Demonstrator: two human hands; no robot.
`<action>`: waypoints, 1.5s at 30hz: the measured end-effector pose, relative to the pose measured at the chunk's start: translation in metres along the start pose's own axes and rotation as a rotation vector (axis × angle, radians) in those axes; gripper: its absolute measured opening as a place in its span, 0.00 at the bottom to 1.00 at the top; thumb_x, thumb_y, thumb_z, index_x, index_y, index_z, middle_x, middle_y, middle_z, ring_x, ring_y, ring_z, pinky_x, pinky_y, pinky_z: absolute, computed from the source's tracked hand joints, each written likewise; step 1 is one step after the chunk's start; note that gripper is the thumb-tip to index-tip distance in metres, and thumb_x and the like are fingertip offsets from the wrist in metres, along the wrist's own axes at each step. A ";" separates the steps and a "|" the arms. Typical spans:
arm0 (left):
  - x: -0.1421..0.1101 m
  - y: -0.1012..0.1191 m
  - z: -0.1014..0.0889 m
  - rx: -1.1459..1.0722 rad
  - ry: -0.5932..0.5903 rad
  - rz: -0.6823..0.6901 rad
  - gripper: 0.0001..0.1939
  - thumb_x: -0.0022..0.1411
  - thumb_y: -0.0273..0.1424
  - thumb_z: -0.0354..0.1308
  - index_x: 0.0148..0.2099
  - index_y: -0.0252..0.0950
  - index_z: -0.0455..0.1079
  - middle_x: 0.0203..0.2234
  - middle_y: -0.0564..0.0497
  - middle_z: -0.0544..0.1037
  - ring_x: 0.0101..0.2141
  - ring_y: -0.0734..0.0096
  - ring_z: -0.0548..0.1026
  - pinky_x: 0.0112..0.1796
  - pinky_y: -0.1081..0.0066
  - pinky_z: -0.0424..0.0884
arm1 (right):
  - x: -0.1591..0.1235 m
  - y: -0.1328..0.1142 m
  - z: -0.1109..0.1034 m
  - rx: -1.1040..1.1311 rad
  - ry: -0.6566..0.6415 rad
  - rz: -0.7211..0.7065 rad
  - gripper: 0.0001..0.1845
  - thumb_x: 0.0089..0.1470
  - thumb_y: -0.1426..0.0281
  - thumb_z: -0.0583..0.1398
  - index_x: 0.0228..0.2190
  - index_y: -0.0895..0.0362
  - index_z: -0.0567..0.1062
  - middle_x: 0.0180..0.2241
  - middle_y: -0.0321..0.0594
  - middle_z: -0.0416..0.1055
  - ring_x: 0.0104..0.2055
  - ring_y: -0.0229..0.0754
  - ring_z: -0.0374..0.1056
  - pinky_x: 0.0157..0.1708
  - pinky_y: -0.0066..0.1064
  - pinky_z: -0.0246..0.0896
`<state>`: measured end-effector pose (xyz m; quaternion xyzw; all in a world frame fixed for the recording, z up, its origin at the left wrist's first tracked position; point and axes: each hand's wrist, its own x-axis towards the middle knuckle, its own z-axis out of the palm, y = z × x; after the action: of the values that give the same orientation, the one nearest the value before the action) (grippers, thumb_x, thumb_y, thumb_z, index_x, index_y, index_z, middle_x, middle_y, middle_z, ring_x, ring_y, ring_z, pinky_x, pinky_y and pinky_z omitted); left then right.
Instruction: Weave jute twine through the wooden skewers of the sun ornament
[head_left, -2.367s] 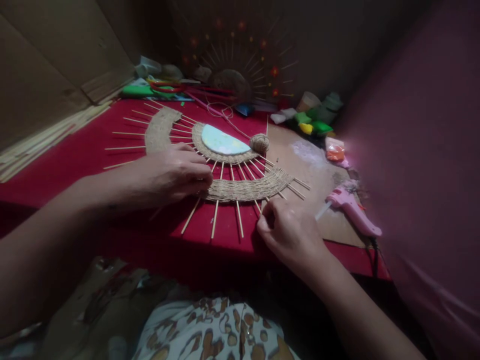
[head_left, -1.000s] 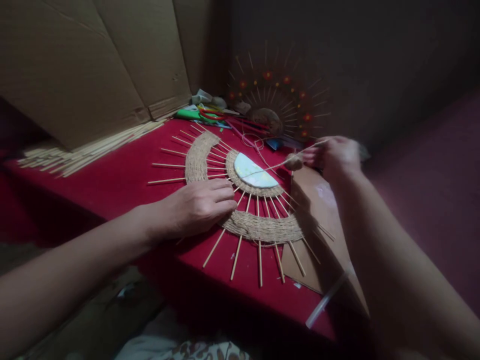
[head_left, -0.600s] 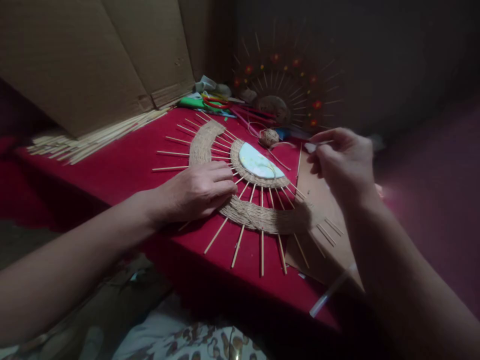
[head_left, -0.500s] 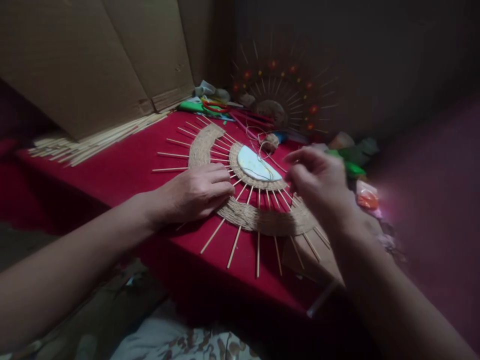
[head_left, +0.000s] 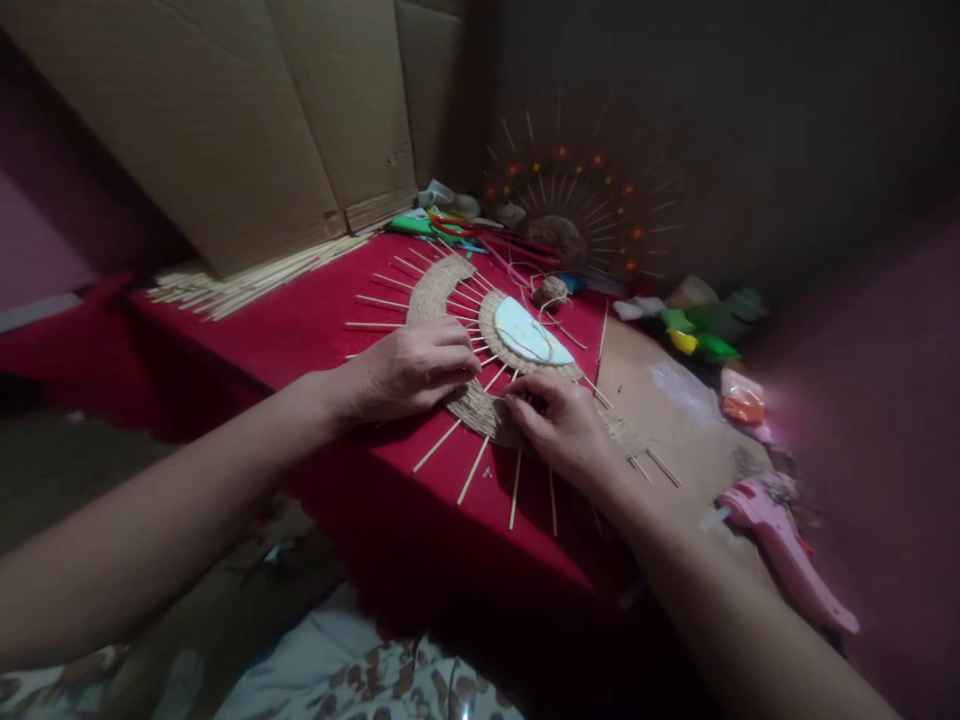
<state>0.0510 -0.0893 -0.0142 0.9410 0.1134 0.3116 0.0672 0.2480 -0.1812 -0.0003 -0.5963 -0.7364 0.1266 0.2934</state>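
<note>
A fan-shaped piece of thin wooden sticks and woven twine point(head_left: 472, 408) lies on the red cloth, its inner half-ring edged around a pale blue half disc point(head_left: 529, 332). My left hand point(head_left: 420, 368) is closed on the outer woven band at its middle, hiding part of it. Just to the right, my right hand point(head_left: 562, 420) is in a pinch over the same band; what its fingertips hold is hidden. A ball of twine point(head_left: 550, 292) sits behind the half disc, and a loose strand loops across the disc.
Cardboard point(head_left: 645, 370) covers the right side, with a pink glue gun point(head_left: 787, 555) on it. Coloured clay packets point(head_left: 705, 340) lie behind. Loose sticks point(head_left: 262, 278) line the cardboard wall at left. Red-handled scissors point(head_left: 454, 226) and a flower-decorated fan point(head_left: 570, 215) are at the back.
My right hand drew the twine up to the right, then came back down to the woven band beside my left hand. The twine slackened over the disc. My left hand stayed on the band.
</note>
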 end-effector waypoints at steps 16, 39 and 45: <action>-0.038 0.025 -0.008 -0.098 0.138 -0.156 0.05 0.62 0.28 0.58 0.38 0.33 0.75 0.36 0.46 0.77 0.37 0.71 0.74 0.40 0.73 0.70 | 0.003 0.011 0.005 0.021 0.010 -0.033 0.07 0.51 0.77 0.59 0.30 0.57 0.78 0.30 0.40 0.74 0.31 0.38 0.67 0.33 0.31 0.60; -0.051 0.032 -0.004 -0.070 0.132 -0.171 0.06 0.63 0.29 0.56 0.36 0.35 0.74 0.33 0.48 0.76 0.36 0.70 0.72 0.40 0.70 0.70 | 0.020 -0.020 0.006 -0.246 -0.367 -0.441 0.10 0.55 0.76 0.58 0.36 0.55 0.78 0.36 0.41 0.68 0.36 0.39 0.65 0.34 0.31 0.58; -0.057 0.043 -0.013 -0.112 0.056 -0.163 0.05 0.63 0.28 0.56 0.35 0.35 0.73 0.31 0.49 0.75 0.37 0.69 0.70 0.43 0.67 0.67 | 0.019 -0.020 0.011 -0.505 -0.363 -0.664 0.11 0.61 0.74 0.52 0.37 0.59 0.75 0.37 0.45 0.68 0.35 0.41 0.61 0.31 0.32 0.53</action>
<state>0.0060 -0.1449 -0.0283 0.9143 0.1738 0.3373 0.1416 0.2229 -0.1659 0.0069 -0.3491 -0.9350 -0.0554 0.0299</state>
